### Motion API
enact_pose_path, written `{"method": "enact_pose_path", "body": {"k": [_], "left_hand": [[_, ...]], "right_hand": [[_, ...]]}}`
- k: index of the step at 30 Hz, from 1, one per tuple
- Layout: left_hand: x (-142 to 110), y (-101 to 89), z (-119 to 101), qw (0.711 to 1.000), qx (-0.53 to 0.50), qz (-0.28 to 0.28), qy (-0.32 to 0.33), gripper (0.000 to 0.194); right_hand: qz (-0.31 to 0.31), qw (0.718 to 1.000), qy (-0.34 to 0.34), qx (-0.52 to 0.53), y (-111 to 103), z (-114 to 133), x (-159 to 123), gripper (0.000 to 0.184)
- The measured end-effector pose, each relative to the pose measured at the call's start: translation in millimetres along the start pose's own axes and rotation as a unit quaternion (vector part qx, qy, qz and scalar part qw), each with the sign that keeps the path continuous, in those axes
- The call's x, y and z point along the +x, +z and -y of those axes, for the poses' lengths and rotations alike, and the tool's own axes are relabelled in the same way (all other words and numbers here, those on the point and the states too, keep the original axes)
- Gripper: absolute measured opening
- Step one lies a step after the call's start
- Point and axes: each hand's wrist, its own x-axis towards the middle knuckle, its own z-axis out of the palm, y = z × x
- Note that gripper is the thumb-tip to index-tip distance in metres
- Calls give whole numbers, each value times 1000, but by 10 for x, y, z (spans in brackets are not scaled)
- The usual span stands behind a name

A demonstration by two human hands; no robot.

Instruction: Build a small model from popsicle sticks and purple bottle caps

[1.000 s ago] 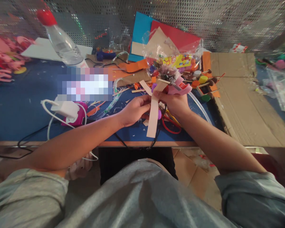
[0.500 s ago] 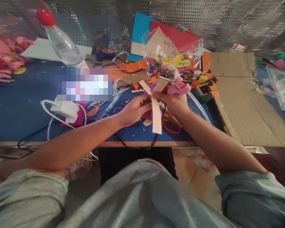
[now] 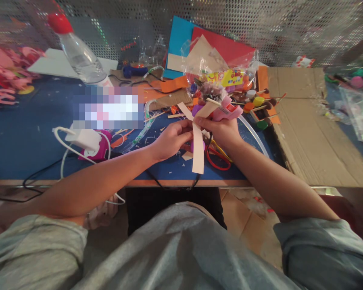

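Cream paper strips [image 3: 198, 153] cross one another in front of me, above the middle of the table's front part. My right hand [image 3: 224, 132] is closed, its thumb pressing a strip near the crossing. From the other side, my left hand [image 3: 169, 141] is closed with its fingertips at the same crossing, partly hidden behind the strips. One strip hangs down toward the table edge, and others point up left and up right. Purple round pieces [image 3: 197, 146] show behind the strips. Just beyond my right hand is a pink plastic object [image 3: 226, 111]. Red-handled scissors [image 3: 218, 160] lie below that hand.
To the left are a red-capped bottle [image 3: 84, 60], a white charger [image 3: 84, 139] with a cable, and a blurred-out patch. Coloured card [image 3: 181, 36] and clear plastic bags stand behind. Small jars [image 3: 258, 100] and flat cardboard [image 3: 314, 137] are on the right.
The hanging strip's lower end has swung slightly left and down. The upper-right strip has tilted a little more to the right. Both hands stay nearly in place.
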Motion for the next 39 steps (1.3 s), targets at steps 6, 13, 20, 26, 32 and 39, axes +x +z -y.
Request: {"method": "enact_pose_path", "body": {"k": [6, 13, 20, 26, 32, 39], "left_hand": [[-28, 54, -79, 999, -12, -29, -33, 14], [-13, 65, -103, 998, -33, -51, -27, 9], [-18, 19, -36, 1000, 8, -27, -2, 19], [-24, 10, -37, 999, 26, -23, 1, 21], [-21, 7, -45, 999, 23, -29, -5, 20], [-12, 15, -42, 999, 21, -43, -3, 19]], "right_hand": [[24, 998, -10, 64, -4, 0, -2, 50], [12, 999, -1, 41, -44, -47, 14, 49], [16, 998, -2, 53, 6, -21, 7, 45], [17, 999, 4, 34, -8, -45, 15, 38], [-5, 1000, 10, 28, 12, -32, -1, 42], [-16, 1000, 13, 21, 29, -35, -36, 42]]}}
